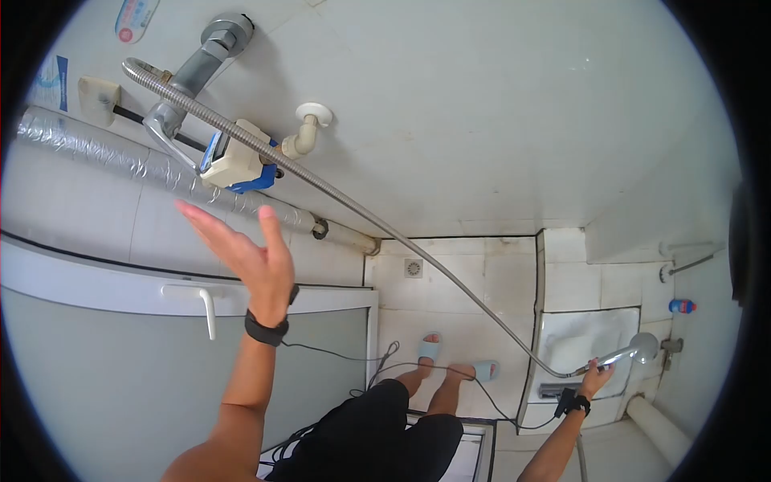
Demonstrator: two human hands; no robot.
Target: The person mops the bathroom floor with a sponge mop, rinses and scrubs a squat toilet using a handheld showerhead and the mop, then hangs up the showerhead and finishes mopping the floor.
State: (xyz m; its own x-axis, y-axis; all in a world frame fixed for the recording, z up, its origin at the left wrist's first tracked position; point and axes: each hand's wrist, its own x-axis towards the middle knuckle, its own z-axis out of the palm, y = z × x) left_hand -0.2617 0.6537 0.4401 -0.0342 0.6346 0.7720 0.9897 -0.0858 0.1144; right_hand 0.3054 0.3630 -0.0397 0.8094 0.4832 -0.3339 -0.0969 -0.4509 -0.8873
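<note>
My left hand [255,255] is raised, its fingers stretched and thumb apart, with nothing in it. It is just below the white and blue meter box [238,161] and the foil-wrapped pipe [136,158]. At the lower right my right hand [595,377] is wrapped round the handle of the chrome shower head [642,348]. The metal hose [385,222] runs taut from that handle up to the wall faucet [195,72] at the upper left. Both wrists wear black bands with a cable.
A glass door with a white handle [209,309] is at the left. A floor drain [413,268] lies above my slippered feet. At the right are a white basin [590,341], a blue and red bottle [683,306] and a wall valve [672,345].
</note>
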